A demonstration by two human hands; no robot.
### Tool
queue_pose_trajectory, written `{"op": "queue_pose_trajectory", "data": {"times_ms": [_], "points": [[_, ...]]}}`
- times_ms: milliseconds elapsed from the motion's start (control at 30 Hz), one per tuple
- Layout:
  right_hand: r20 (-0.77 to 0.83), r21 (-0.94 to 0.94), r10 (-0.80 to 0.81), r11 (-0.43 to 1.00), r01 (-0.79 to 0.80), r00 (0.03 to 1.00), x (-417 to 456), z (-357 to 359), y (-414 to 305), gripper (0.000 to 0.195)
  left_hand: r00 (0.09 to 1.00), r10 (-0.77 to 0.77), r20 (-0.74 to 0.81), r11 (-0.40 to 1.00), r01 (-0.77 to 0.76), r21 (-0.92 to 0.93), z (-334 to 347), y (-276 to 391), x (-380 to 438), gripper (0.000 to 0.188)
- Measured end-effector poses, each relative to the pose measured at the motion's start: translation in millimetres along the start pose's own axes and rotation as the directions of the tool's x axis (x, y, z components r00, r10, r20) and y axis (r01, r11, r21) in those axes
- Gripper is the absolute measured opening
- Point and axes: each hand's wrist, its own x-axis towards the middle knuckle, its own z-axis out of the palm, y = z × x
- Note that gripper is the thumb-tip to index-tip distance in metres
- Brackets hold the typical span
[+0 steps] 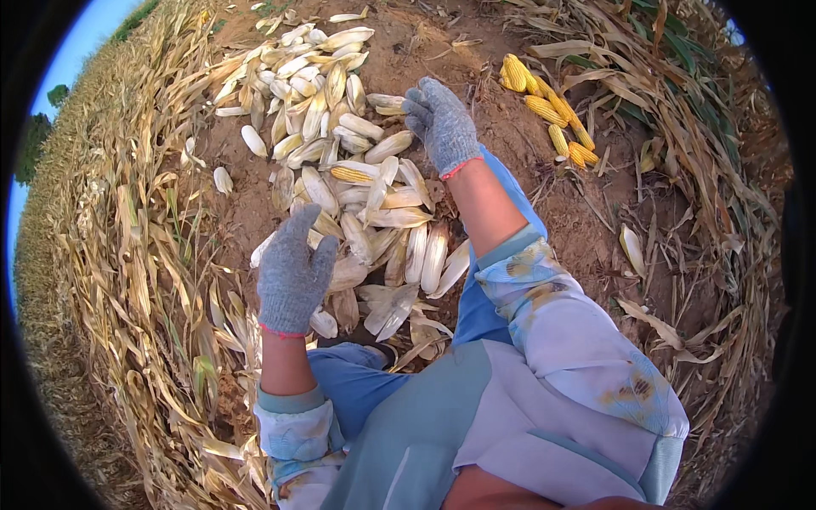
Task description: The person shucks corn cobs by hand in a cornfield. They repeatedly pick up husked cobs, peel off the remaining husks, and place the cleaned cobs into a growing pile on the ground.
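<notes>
Unhusked corn ears in pale dry husks point(398, 217) lie heaped on the soil before me. My left hand point(296, 271), in a grey knit glove with a red cuff edge, is over the near left side of the heap, thumb apart from the fingers, with nothing seen in it. My right hand point(441, 124), gloved alike, is at the heap's right edge, fingers bent towards a husked ear point(386, 104); whether it touches that ear is unclear. One ear point(352, 174) shows yellow kernels through its parted husk. Several bare yellow corn cobs point(547, 109) lie farther right.
Dry corn stalks and leaves point(146, 268) are banked along the left, and more stalks point(695, 127) line the right. A single husked ear point(632, 250) lies on the reddish soil at right. My jeans-clad legs point(357, 376) are close to the heap's near edge.
</notes>
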Motion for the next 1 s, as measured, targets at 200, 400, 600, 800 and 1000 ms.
{"op": "queue_pose_trajectory", "data": {"times_ms": [200, 400, 600, 800, 1000], "points": [[-0.026, -0.501, 0.196, 0.846, -0.183, 0.98, 16, -47, 76, 0.021, 0.997, -0.048, -0.054, 0.999, 0.048, -0.001, 0, -7, -6, 0.042], [-0.427, -0.766, 0.353, 0.348, -0.541, 0.832, -10, -228, 213, 0.018, 0.996, -0.086, -0.019, 0.996, 0.087, 0.033, -4, -4, -2, 0.043], [-0.285, -0.882, 0.494, -0.47, -0.023, 0.821, -79, -318, 309, 0.03, 0.994, -0.107, 0.001, 0.993, 0.107, 0.047, -7, 9, -3, 0.043], [-0.719, -0.628, 0.405, -0.032, -0.778, 0.564, -86, -312, 338, 0.055, 0.991, -0.117, 0.059, 0.993, 0.116, 0.028, -10, 6, -2, 0.04], [-0.667, -0.664, 0.428, 0.028, -0.747, 0.609, -94, -291, 322, 0.078, 0.956, -0.257, 0.143, 0.965, 0.262, -0.018, -14, 9, 6, 0.041]]}}
